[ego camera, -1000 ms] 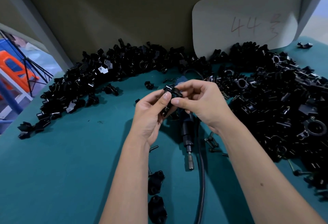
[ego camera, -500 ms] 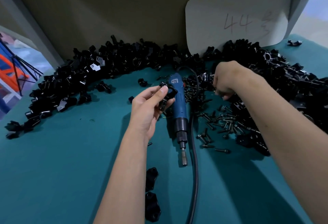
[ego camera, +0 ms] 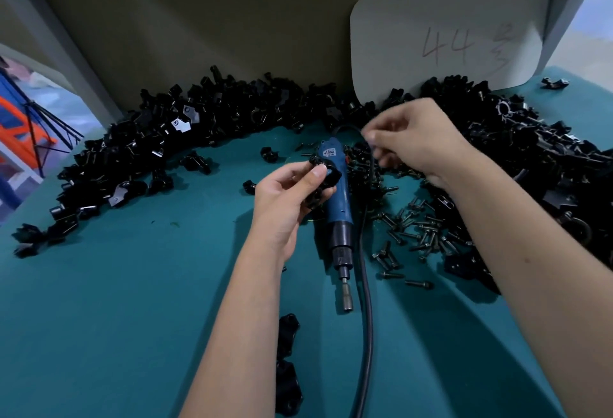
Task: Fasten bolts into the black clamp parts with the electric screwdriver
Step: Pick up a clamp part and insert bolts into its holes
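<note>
My left hand [ego camera: 292, 195] grips a black clamp [ego camera: 323, 175] above the screwdriver [ego camera: 336, 208], which lies on the green mat [ego camera: 132, 301], bit toward me, body labelled "lisu". My right hand [ego camera: 414, 139] is blurred; its pinch cannot be made out. The card [ego camera: 447, 29] reads "44".

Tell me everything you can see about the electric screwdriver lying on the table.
The electric screwdriver lies flat on the teal table, unheld. Its body looks like blue plastic with a white label near the far end, then a black collar, and a metal bit pointing toward the person. A black cable leaves its far end and loops back along its right side. The left hand, holding a black clamp part, overlaps its upper body in view; contact is unclear.
</note>
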Demonstrator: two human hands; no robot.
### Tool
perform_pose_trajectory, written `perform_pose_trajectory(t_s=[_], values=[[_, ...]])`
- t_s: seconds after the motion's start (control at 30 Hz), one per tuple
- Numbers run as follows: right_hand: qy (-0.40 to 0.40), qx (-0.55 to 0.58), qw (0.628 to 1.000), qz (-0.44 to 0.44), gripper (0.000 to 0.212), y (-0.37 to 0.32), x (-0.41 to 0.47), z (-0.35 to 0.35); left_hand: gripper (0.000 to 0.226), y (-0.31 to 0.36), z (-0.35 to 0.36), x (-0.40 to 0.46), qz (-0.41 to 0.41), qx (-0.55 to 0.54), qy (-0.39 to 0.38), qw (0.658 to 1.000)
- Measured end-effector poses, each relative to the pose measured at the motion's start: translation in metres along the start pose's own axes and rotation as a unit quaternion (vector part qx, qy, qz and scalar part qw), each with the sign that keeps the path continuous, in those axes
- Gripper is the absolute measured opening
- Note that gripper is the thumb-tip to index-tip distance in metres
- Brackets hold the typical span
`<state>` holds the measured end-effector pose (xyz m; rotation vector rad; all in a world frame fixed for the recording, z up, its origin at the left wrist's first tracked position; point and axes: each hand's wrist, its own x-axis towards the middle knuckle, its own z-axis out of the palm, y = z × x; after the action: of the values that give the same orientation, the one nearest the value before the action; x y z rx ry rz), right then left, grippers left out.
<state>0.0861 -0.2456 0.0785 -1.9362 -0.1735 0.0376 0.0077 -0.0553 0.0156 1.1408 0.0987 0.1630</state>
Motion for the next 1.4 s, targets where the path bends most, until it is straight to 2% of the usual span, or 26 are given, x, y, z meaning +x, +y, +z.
perform_pose_trajectory(t_s=[0.07, 0.13, 0.37, 0.43, 0.6, 0.7, 0.73, 0.77, 0.83, 0.87, 0.93, 1.0, 1.13, 1.23, 1.33, 1.4], values=[[0.005, 0.102, 0.992, -0.073, 0.007, -0.007, -0.015, 0.019, 0.011, -0.001, 0.001, 0.001, 0.019, 0.009, 0.001, 1.000], [0.005, 0.107, 0.987, -0.119, 0.004, -0.007, -0.024, 0.038, 0.012, -0.001, 0.001, 0.000, 0.040, 0.025, 0.003, 0.999], [0.002, 0.104, 0.987, -0.125, 0.008, 0.008, -0.033, 0.054, 0.046, -0.006, -0.005, 0.002, 0.046, 0.075, 0.023, 0.996], [0.021, 0.069, 0.989, -0.127, 0.012, 0.011, -0.034, 0.054, 0.043, -0.007, -0.006, 0.003, 0.048, 0.079, 0.016, 0.996], [0.037, -0.005, 0.991, -0.132, 0.038, 0.012, -0.038, 0.049, 0.019, -0.008, -0.009, 0.006, 0.081, 0.127, -0.015, 0.988], [0.057, -0.040, 0.988, -0.141, 0.054, 0.008, -0.038, 0.043, 0.020, -0.009, -0.007, 0.005, 0.075, 0.117, -0.010, 0.990], [0.068, -0.074, 0.986, -0.134, 0.053, 0.010, -0.038, 0.039, 0.023, -0.009, -0.006, 0.004, 0.069, 0.109, 0.000, 0.992], [0.073, -0.130, 0.980, -0.129, 0.044, 0.012, -0.036, 0.034, 0.027, -0.008, -0.005, 0.004, 0.058, 0.093, 0.010, 0.994], [0.055, -0.290, 0.952, -0.085, 0.014, 0.019, -0.033, 0.023, 0.033, -0.006, -0.004, 0.004, 0.025, 0.040, 0.034, 0.998], [0.042, -0.350, 0.935, -0.043, 0.025, 0.022, -0.033, 0.021, 0.032, -0.004, -0.005, 0.004, 0.008, 0.015, 0.045, 0.999], [0.016, -0.402, 0.915, 0.020, 0.044, 0.026, -0.036, 0.023, 0.017, -0.003, -0.008, 0.004, -0.022, -0.023, 0.052, 0.998], [0.025, -0.420, 0.907, 0.021, 0.049, 0.027, -0.039, 0.028, 0.008, -0.002, -0.010, 0.003, -0.041, -0.051, 0.049, 0.997], [0.060, -0.398, 0.915, 0.034, 0.047, 0.035, -0.035, 0.030, 0.026, -0.001, -0.011, 0.002, -0.062, -0.082, 0.049, 0.993], [0.086, -0.341, 0.936, 0.024, 0.032, 0.039, -0.030, 0.026, 0.049, 0.000, -0.008, 0.001, -0.066, -0.083, 0.042, 0.993], [0.129, -0.155, 0.979, -0.042, 0.015, 0.032, -0.029, 0.028, 0.063, 0.000, -0.008, 0.002, -0.063, -0.076, 0.038, 0.994], [0.108, -0.016, 0.991, -0.076, 0.012, 0.023, -0.034, 0.035, 0.061, 0.000, -0.007, 0.002, -0.062, -0.073, 0.032, 0.995]])
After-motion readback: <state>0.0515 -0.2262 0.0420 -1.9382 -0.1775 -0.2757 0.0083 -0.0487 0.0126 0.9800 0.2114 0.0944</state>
